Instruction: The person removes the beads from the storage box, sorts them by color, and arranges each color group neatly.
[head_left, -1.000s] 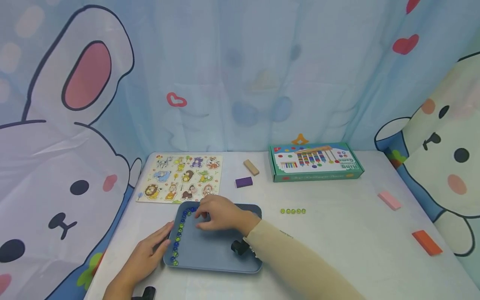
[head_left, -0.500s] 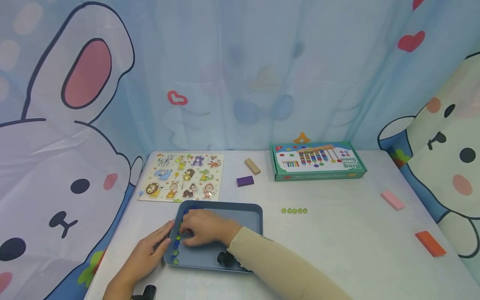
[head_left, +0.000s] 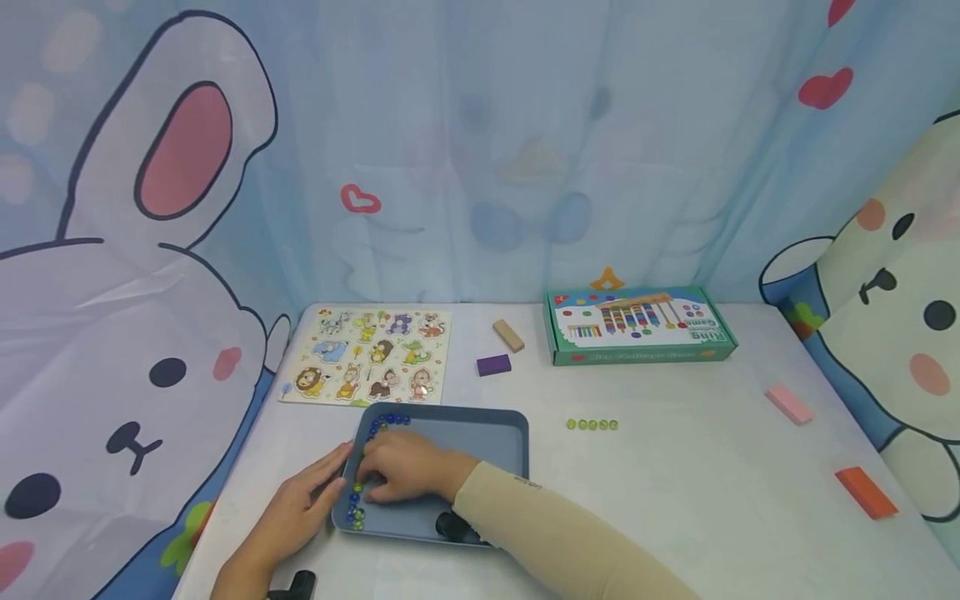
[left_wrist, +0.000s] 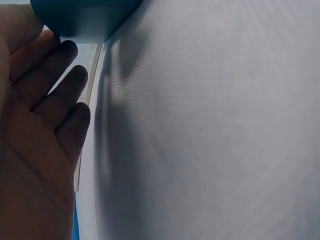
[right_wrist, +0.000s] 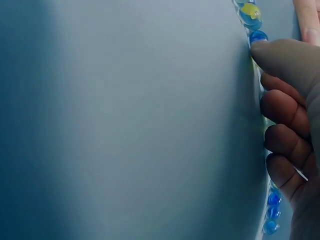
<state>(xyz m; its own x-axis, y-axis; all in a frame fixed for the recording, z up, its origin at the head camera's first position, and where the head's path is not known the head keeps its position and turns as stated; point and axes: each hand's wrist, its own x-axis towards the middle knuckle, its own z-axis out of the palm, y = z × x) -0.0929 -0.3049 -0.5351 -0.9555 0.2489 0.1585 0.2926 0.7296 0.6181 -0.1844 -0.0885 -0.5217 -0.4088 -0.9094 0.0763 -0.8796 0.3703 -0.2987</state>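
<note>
A grey-blue tray (head_left: 465,429) lies on the table with blue and yellow-green glass marbles (head_left: 356,498) along its left wall and far left corner. My right hand (head_left: 405,467) is inside the tray, over the middle of that row. In the right wrist view its thumb tip touches a blue marble (right_wrist: 258,36). The bent fingers (right_wrist: 282,107) lie against the row and hide part of it; whether they pinch a marble is not visible. My left hand (head_left: 296,508) rests at the tray's left edge, fingers extended and thumb apart.
An animal puzzle board (head_left: 367,358) lies behind the tray. Nearby are a purple block (head_left: 493,365), a tan block (head_left: 508,335) and a green box (head_left: 641,327). A short row of yellow-green marbles (head_left: 592,425) sits right of the tray. Pink (head_left: 789,404) and orange (head_left: 866,492) blocks lie far right.
My right hand has come from the tray's far side to its left wall. The near marbles have shifted slightly toward the near corner. My left hand keeps its place.
</note>
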